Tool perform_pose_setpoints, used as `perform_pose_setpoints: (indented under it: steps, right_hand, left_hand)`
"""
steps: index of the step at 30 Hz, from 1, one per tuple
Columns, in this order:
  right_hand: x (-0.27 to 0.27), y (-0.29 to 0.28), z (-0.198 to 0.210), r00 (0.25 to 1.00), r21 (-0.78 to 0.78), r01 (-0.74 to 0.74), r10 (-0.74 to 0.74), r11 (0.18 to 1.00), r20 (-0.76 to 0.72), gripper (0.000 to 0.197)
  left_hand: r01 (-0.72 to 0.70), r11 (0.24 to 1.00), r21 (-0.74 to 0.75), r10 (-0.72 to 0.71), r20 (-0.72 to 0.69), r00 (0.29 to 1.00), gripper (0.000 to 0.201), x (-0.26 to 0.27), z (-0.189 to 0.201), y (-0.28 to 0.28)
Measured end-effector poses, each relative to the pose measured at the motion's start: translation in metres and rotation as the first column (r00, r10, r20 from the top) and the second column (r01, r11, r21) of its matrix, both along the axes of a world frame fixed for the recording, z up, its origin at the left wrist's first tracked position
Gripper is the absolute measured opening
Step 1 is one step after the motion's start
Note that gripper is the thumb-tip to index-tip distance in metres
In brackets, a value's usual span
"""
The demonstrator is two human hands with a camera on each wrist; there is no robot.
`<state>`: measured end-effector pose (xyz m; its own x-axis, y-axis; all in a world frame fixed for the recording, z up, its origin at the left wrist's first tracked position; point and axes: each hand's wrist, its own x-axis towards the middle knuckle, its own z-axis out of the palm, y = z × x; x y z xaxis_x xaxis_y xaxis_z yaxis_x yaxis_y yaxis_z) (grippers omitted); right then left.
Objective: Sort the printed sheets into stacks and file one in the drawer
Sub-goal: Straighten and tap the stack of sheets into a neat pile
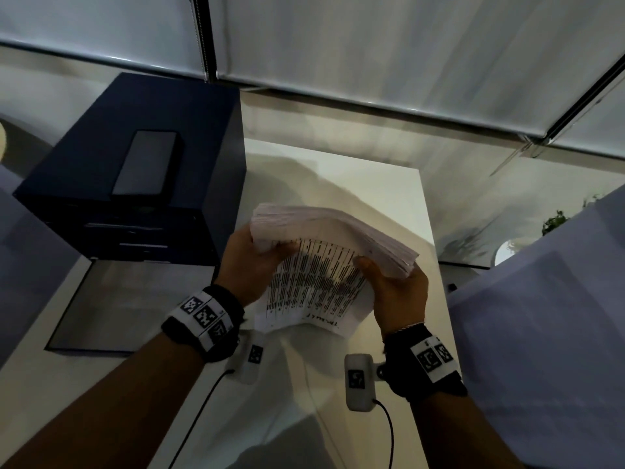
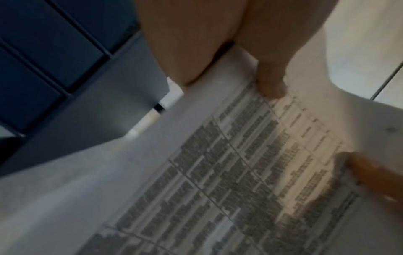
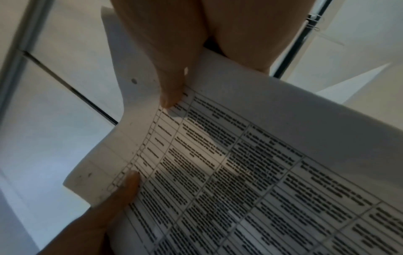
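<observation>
A thick bundle of printed sheets (image 1: 324,252) with tables of black text is held up above the white table (image 1: 382,184), bowed upward in the middle. My left hand (image 1: 250,262) grips its left edge, thumb on the printed face. My right hand (image 1: 392,286) grips the right edge the same way. In the left wrist view the printed sheets (image 2: 250,172) fill the lower right, with my left thumb (image 2: 270,81) pressing on top. The right wrist view shows the printed sheets (image 3: 250,163) under my right thumb (image 3: 172,89), and the left thumb (image 3: 126,186) at the lower left.
A dark blue drawer cabinet (image 1: 135,170) stands at the left, its drawers facing me, with a dark phone-like slab (image 1: 145,164) on top. A dark-edged mat (image 1: 111,309) lies in front of it. Closed blinds (image 1: 372,45) run behind the table. A pale panel (image 1: 558,316) stands at the right.
</observation>
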<state>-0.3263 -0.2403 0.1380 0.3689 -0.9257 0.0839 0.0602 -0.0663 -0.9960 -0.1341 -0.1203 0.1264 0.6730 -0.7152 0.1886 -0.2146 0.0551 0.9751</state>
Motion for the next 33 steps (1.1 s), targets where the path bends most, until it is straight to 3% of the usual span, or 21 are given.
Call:
perform_pose_setpoints:
  steps: [4, 8, 15, 18, 21, 23, 24, 26, 28, 30, 32, 33]
  right_hand:
    - [-0.005, 0.010, -0.008, 0.998, 0.018, 0.018, -0.017, 1.000, -0.062, 0.034]
    - [-0.005, 0.016, -0.010, 0.999, 0.044, -0.012, 0.014, 0.999, -0.036, 0.060]
    - [-0.001, 0.008, -0.001, 0.999, 0.051, -0.012, 0.014, 0.999, -0.032, 0.045]
    - [-0.001, 0.007, -0.008, 0.992, 0.039, -0.008, 0.012, 0.999, -0.126, 0.047]
    - [-0.003, 0.007, -0.011, 0.985, 0.050, 0.010, -0.001, 0.999, -0.171, 0.056]
    - [-0.007, 0.004, -0.002, 0.975, -0.103, 0.076, -0.096, 0.992, -0.202, 0.079]
    - [-0.010, -0.001, 0.006, 0.946, -0.287, 0.110, -0.189, 0.952, -0.265, 0.089]
    - [-0.010, -0.007, 0.030, 0.880, -0.643, 0.042, -0.334, 0.765, -0.339, 0.097]
    - [0.003, -0.006, 0.060, 0.828, -0.780, -0.128, -0.367, 0.613, -0.424, 0.095]
    - [0.019, -0.003, 0.082, 0.729, -0.752, -0.349, -0.342, 0.560, -0.593, 0.090]
    - [0.029, -0.005, 0.092, 0.614, -0.593, -0.532, -0.207, 0.604, -0.762, 0.075]
    - [0.032, -0.008, 0.093, 0.581, -0.521, -0.574, -0.134, 0.632, -0.803, 0.058]
  left_hand:
    - [0.055, 0.998, 0.002, -0.055, -0.073, 0.996, 0.040, -0.005, -0.006, 0.007]
    - [0.090, 0.996, 0.000, -0.088, -0.231, 0.969, 0.047, -0.002, -0.020, 0.013]
    - [0.083, 0.994, 0.068, -0.060, -0.289, 0.956, 0.042, -0.007, -0.045, 0.014]
    - [0.062, 0.996, 0.069, -0.039, -0.298, 0.954, 0.037, -0.007, -0.044, 0.011]
    - [0.038, 0.989, 0.143, -0.003, -0.237, 0.971, 0.025, -0.008, -0.042, 0.010]
    - [0.007, 0.985, 0.170, 0.027, -0.192, 0.981, 0.016, -0.010, -0.038, 0.008]
    - [-0.018, 0.984, 0.175, 0.046, -0.157, 0.986, 0.016, -0.010, -0.035, 0.007]
    - [-0.046, 0.984, 0.173, 0.054, -0.043, 0.998, 0.020, -0.009, -0.027, 0.003]
    - [-0.042, 0.986, 0.159, 0.017, 0.159, 0.987, 0.009, -0.006, -0.016, 0.000]
    - [-0.005, 0.991, 0.131, -0.046, 0.383, 0.923, 0.027, -0.007, -0.007, -0.003]
    - [0.026, 0.990, 0.142, -0.091, 0.472, 0.877, 0.036, -0.006, 0.000, -0.006]
    - [0.035, 0.989, 0.147, -0.104, 0.496, 0.862, 0.040, -0.006, 0.003, -0.006]
